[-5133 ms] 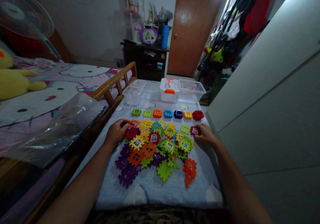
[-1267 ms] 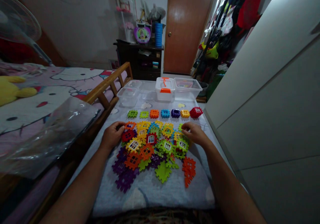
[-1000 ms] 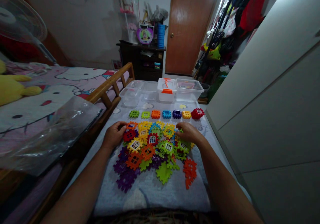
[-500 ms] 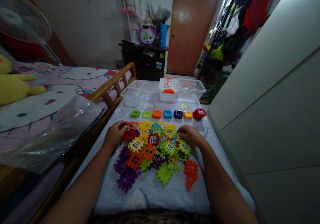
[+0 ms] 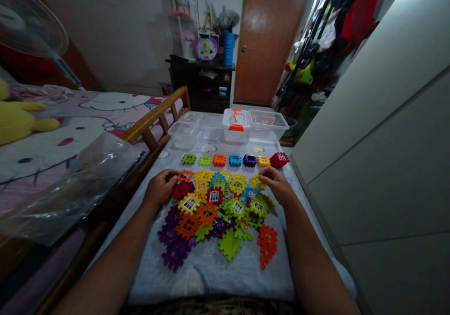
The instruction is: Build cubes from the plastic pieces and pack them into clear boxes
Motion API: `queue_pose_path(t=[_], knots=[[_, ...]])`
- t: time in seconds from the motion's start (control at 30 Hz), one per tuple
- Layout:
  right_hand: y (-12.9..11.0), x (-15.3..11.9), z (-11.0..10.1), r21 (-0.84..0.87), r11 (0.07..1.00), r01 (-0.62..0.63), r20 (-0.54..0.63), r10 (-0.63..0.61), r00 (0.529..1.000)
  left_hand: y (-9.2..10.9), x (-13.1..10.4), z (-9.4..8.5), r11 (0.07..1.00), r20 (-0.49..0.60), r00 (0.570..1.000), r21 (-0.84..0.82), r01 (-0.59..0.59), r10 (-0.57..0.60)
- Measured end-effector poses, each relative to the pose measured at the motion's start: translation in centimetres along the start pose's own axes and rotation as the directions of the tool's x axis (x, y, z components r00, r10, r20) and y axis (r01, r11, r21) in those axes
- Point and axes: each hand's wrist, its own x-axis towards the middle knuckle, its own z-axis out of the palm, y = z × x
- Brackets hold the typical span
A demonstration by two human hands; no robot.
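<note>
Pinching a yellow, notched, flat plastic piece [image 5: 256, 182] with right hand [image 5: 278, 184] at far right of multicoloured plastic pile [image 5: 214, 196]; resting left hand [image 5: 159, 188] at far left, cannot tell whether gripping.

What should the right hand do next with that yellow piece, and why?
Maybe carry the yellow piece over to the yellow stack. The right hand seems to have it pinched, and that matching stack sits just beyond it, in a row of stacks that looks grouped by colour.
</note>
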Motion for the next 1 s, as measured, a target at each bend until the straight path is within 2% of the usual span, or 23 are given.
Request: queue_pose_path(t=[0.1, 0.17, 0.23, 0.33, 0.47, 0.53, 0.7, 0.87, 1.0], knots=[[0.2, 0.1, -0.9, -0.070, 0.997, 0.043, -0.172, -0.055, 0.984, 0.0, 0.0, -0.1, 1.000, -0.006, 1.000, 0.021, -0.006, 0.006], [0.5, 0.1, -1.4, -0.196, 0.980, 0.046, -0.258, -0.096, 0.961, 0.0, 0.0, -0.1, 1.000, 0.002, 1.000, 0.024, -0.004, 0.003], [0.8, 0.2, -1.7, -0.360, 0.932, 0.044, -0.296, -0.158, 0.942, 0.0, 0.0, -0.1, 1.000, 0.010, 1.000, 0.017, -0.002, 0.002], [1.3, 0.3, -1.9, -0.552, 0.831, 0.061, -0.201, -0.203, 0.958, 0.1, 0.0, -0.2, 1.000, 0.013, 1.000, 0.000, -0.001, 0.001], [1.9, 0.2, -2.0, -0.648, 0.753, 0.116, 0.042, -0.117, 0.992, -0.2, 0.1, -0.1, 1.000, 0.013, 1.000, -0.009, -0.004, 0.005], [2.2, 0.1, -2.2, -0.664, 0.738, 0.125, 0.093, -0.084, 0.992, -0.4, 0.1, 0.0, 1.000, 0.015, 1.000, -0.016, -0.011, 0.011], [2.9, 0.1, -2.6, -0.724, 0.689, 0.042, 0.039, -0.020, 0.999, -0.5, 0.2, 0.0, 1.000, 0.010, 1.000, -0.016, -0.012, 0.012], [2.8, 0.0, -2.9, -0.742, 0.669, 0.045, 0.063, 0.004, 0.998, -0.5, 0.1, 0.0, 1.000, 0.016, 1.000, -0.023, -0.004, 0.005], [2.7, -0.2, -3.4, -0.799, 0.596, -0.072, -0.084, 0.008, 0.996, -0.5, 0.2, 0.1, 1.000, 0.015, 1.000, -0.024, -0.007, 0.007]])
